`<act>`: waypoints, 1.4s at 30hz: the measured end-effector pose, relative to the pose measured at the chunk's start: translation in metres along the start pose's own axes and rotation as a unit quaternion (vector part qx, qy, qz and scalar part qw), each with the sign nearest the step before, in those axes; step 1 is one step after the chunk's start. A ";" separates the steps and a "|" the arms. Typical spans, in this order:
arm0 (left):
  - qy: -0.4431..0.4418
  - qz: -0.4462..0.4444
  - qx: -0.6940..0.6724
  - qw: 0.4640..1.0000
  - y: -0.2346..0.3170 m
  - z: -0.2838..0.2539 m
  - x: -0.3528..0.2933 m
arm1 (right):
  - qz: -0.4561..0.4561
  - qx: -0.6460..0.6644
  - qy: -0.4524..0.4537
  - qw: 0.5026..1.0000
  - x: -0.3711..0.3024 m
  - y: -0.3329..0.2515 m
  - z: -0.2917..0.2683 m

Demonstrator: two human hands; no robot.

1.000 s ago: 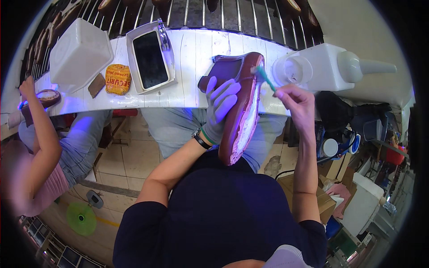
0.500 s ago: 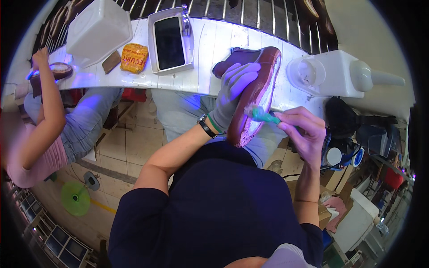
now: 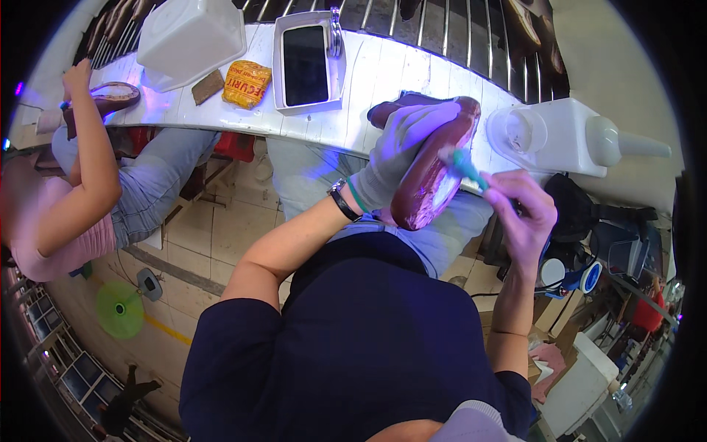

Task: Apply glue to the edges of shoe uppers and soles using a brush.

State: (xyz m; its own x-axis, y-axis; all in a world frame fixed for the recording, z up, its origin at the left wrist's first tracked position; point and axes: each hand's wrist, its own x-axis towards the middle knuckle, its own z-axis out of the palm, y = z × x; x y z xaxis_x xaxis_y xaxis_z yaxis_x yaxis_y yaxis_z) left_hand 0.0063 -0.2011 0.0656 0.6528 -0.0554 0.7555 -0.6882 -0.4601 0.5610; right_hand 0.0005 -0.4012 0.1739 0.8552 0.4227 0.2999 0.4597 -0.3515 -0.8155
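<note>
My left hand (image 3: 401,151), in a grey glove, grips a dark red-brown shoe (image 3: 423,188) around its upper, the pale underside tilted up to my right. The shoe hangs over the table's near edge, above my lap. Bare fingers of my right hand (image 3: 521,202) pinch a green-handled brush (image 3: 468,170). Its bristle end is at the shoe's rim, against the pale bottom, slightly blurred. A wide white bottle (image 3: 567,136) with a nozzle lies to the right of the shoe, and a clear round cup (image 3: 519,130) is beside it.
On the white table (image 3: 221,121) are a white box with a phone (image 3: 305,66), a yellow wrapped lump (image 3: 247,83), a brown block (image 3: 208,87) and a white container (image 3: 190,44). Metal bars (image 3: 434,29) run behind. A co-worker's arm (image 3: 96,162) holds another shoe at left.
The shoe has turned in my left hand, its near end now higher and further right. My right hand with the brush has moved up and right along the rim.
</note>
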 end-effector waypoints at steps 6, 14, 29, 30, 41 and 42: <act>-0.079 0.009 -0.008 0.997 0.025 -0.033 0.034 | -0.067 -0.034 -0.049 0.996 0.003 -0.033 -0.007; -0.216 0.023 -0.043 0.975 0.018 -0.046 0.058 | -0.154 -0.129 -0.046 0.978 0.034 -0.046 -0.035; -0.282 -0.203 -0.377 0.858 -0.007 -0.053 0.089 | -0.117 -0.117 0.036 0.986 0.066 -0.037 -0.043; -0.313 -0.209 -0.363 0.852 -0.007 -0.054 0.095 | -0.112 -0.130 0.008 0.985 0.069 -0.041 -0.042; -0.297 -0.284 -0.335 0.848 -0.056 -0.050 0.081 | 0.072 -0.227 0.083 0.968 0.043 0.009 -0.088; -0.255 -0.287 -0.337 0.860 -0.055 -0.045 0.074 | 0.129 -0.308 0.086 0.939 0.028 0.027 -0.087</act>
State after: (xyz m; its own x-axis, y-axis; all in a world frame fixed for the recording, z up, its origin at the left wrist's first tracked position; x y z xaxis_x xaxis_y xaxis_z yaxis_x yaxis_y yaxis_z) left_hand 0.0782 -0.1403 0.1061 0.8820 -0.4506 0.1377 -0.1205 0.0667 0.9905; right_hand 0.0580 -0.4713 0.2028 0.9589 0.1347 0.2497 0.2375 -0.8623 -0.4472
